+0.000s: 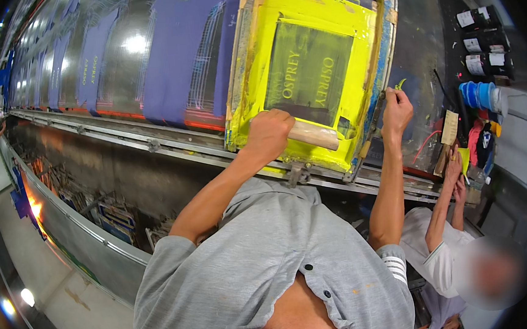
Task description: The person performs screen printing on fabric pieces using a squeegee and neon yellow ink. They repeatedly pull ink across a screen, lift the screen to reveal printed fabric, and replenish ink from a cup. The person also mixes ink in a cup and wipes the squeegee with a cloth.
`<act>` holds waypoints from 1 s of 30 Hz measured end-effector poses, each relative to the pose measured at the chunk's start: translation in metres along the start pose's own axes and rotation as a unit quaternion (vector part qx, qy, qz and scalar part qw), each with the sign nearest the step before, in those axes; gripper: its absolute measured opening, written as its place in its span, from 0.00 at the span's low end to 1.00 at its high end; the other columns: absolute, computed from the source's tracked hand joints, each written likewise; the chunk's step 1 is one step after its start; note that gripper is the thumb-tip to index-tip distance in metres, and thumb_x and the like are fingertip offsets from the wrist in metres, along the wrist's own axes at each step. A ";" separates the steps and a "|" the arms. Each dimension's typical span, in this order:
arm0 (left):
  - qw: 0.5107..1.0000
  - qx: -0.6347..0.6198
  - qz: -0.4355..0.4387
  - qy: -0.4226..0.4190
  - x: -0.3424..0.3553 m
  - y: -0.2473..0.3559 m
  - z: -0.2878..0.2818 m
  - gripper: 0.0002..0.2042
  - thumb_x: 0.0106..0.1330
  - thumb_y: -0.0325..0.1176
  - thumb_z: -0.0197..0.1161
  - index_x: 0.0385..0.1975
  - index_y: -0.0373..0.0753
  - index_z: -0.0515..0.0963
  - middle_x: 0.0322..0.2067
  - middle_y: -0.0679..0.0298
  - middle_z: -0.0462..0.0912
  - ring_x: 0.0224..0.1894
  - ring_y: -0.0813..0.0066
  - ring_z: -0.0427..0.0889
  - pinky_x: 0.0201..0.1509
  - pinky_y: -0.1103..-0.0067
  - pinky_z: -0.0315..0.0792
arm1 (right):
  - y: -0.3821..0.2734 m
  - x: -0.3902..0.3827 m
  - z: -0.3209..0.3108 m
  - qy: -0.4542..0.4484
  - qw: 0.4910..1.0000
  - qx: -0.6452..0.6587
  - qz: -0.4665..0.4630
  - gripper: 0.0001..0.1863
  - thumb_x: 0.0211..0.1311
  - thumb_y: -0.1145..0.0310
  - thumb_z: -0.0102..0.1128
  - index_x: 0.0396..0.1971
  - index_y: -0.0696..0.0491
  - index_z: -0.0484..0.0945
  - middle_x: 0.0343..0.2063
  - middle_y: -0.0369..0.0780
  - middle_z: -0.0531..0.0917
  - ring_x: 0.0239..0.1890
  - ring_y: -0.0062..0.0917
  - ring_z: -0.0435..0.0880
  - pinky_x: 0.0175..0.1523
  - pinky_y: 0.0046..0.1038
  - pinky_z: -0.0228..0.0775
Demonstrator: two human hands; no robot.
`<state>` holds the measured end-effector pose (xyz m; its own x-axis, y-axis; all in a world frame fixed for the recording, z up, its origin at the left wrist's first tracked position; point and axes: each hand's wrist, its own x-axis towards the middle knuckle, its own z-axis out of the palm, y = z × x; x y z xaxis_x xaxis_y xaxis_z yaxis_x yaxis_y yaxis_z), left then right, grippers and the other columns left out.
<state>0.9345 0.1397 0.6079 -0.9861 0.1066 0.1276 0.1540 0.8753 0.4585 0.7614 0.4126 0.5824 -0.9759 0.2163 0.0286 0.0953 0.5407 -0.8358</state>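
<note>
My left hand [269, 135] grips the pale wooden handle of a squeegee [313, 135] at the near end of a screen-printing frame [248, 55]. The frame's mesh is coated in bright yellow ink around a darker central window. My right hand [396, 107] is closed on the frame's right edge, near its lower corner. The frame lies on a long glossy print table over a purple fabric piece [179, 54].
More purple fabric pieces [94, 54] run in a row along the table toward the far left. A metal rail [121, 135] edges the table. At right, another person [440, 250] in white holds a small card, beside dark bottles [481, 42] and a blue container [477, 96].
</note>
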 end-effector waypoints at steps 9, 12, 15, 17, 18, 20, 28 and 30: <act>0.994 0.074 -0.014 -0.079 0.008 -0.018 -0.021 0.17 0.46 0.18 0.58 0.37 0.41 0.82 0.40 0.62 0.84 0.55 0.58 0.78 0.64 0.47 0.55 | -0.021 -0.006 0.042 -0.007 0.999 0.042 -0.016 0.11 0.57 0.67 0.55 0.28 0.58 0.82 0.23 0.50 0.82 0.25 0.38 0.82 0.33 0.35 0.72; 0.990 0.091 -0.024 -0.102 0.007 -0.038 -0.033 0.17 0.48 0.17 0.57 0.38 0.41 0.81 0.40 0.62 0.84 0.55 0.59 0.78 0.64 0.50 0.58 | -0.027 -0.017 0.076 -0.009 0.998 0.063 -0.001 0.10 0.56 0.69 0.54 0.27 0.58 0.83 0.25 0.51 0.83 0.28 0.46 0.83 0.34 0.38 0.73; 0.992 0.075 -0.041 -0.096 -0.010 -0.088 -0.054 0.18 0.48 0.16 0.57 0.39 0.41 0.81 0.41 0.62 0.84 0.55 0.59 0.78 0.64 0.53 0.60 | -0.053 -0.039 0.119 -0.016 0.997 0.066 0.021 0.10 0.57 0.68 0.55 0.25 0.58 0.81 0.23 0.52 0.82 0.27 0.49 0.82 0.33 0.42 0.73; 0.991 0.073 -0.042 -0.104 -0.015 -0.101 -0.061 0.18 0.48 0.16 0.57 0.39 0.41 0.81 0.42 0.62 0.84 0.54 0.58 0.79 0.64 0.54 0.61 | -0.059 -0.044 0.132 -0.032 0.996 0.070 0.035 0.10 0.58 0.67 0.57 0.25 0.58 0.81 0.21 0.53 0.81 0.27 0.50 0.81 0.32 0.44 0.72; 0.990 0.072 -0.044 -0.108 -0.015 -0.104 -0.062 0.18 0.48 0.16 0.57 0.39 0.41 0.81 0.43 0.62 0.84 0.54 0.58 0.79 0.64 0.54 0.61 | -0.057 -0.045 0.138 -0.031 0.997 0.066 0.035 0.11 0.58 0.66 0.57 0.25 0.58 0.81 0.20 0.52 0.81 0.25 0.47 0.81 0.31 0.41 0.71; 0.989 0.073 -0.049 -0.119 -0.012 -0.108 -0.059 0.19 0.48 0.16 0.57 0.39 0.41 0.81 0.44 0.62 0.84 0.55 0.57 0.77 0.65 0.54 0.59 | -0.051 -0.044 0.145 -0.028 0.997 0.059 0.036 0.11 0.58 0.66 0.58 0.26 0.59 0.81 0.18 0.50 0.80 0.22 0.41 0.81 0.29 0.36 0.69; 0.969 0.194 -0.091 -0.120 0.023 -0.080 -0.036 0.21 0.48 0.16 0.59 0.42 0.45 0.84 0.53 0.66 0.80 0.69 0.58 0.61 0.70 0.44 0.40 | -0.044 -0.010 0.129 -0.083 0.990 0.110 0.034 0.11 0.62 0.66 0.54 0.26 0.58 0.76 0.21 0.53 0.80 0.28 0.52 0.81 0.35 0.48 0.71; 0.961 0.216 -0.119 -0.127 0.036 -0.074 -0.026 0.21 0.49 0.17 0.59 0.42 0.45 0.84 0.55 0.66 0.79 0.69 0.57 0.60 0.70 0.43 0.38 | -0.037 0.005 0.127 -0.088 0.990 0.106 0.026 0.11 0.62 0.67 0.54 0.26 0.59 0.75 0.22 0.53 0.81 0.28 0.52 0.81 0.35 0.48 0.71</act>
<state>0.8897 0.0669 0.6012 -0.9821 -0.0565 -0.1796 -0.0636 0.9974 0.0341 0.7285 0.2902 0.5437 -0.9915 0.0849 -0.0985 0.1220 0.3456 -0.9304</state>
